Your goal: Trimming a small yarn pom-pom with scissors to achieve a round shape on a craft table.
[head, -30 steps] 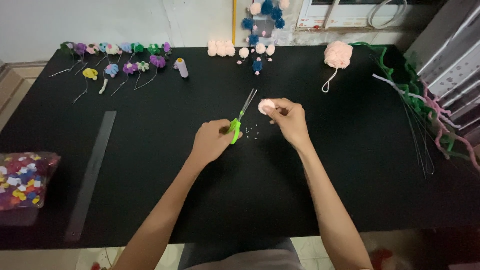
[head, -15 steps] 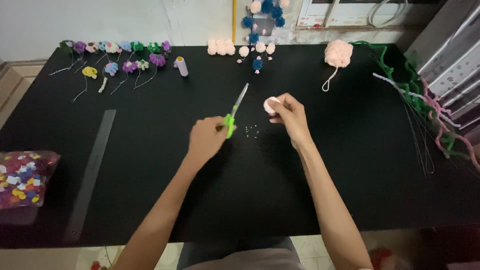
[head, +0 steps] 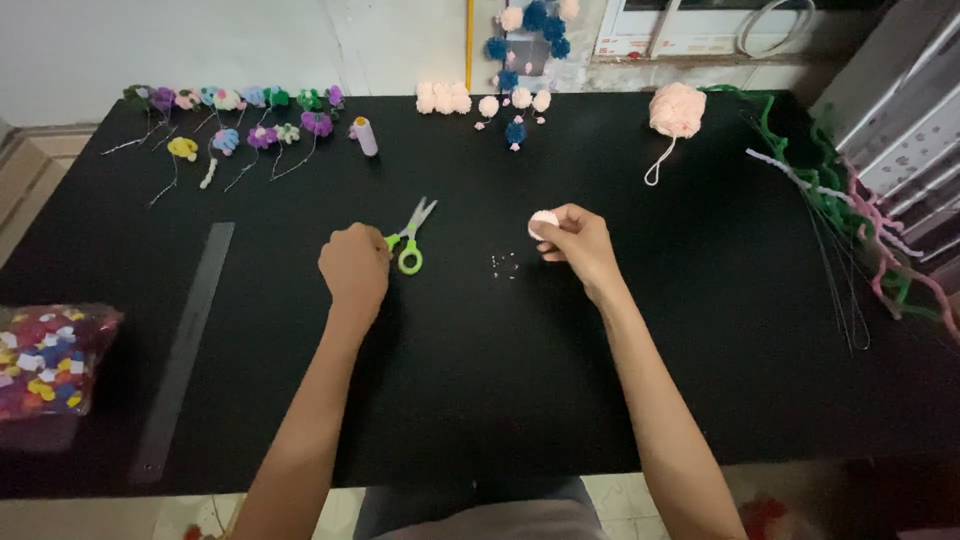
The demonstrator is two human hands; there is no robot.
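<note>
Left, clear bag [head: 50,360] holds mixed-colour pom-poms [head: 40,355]

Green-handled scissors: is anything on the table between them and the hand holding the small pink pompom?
Only a scatter of tiny pale beads lies on the black table between the green-handled scissors at the left hand and the small pink pompom in the right hand.

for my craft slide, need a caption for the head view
Left hand at green scissors, right hand holding a pink pompom.
</note>
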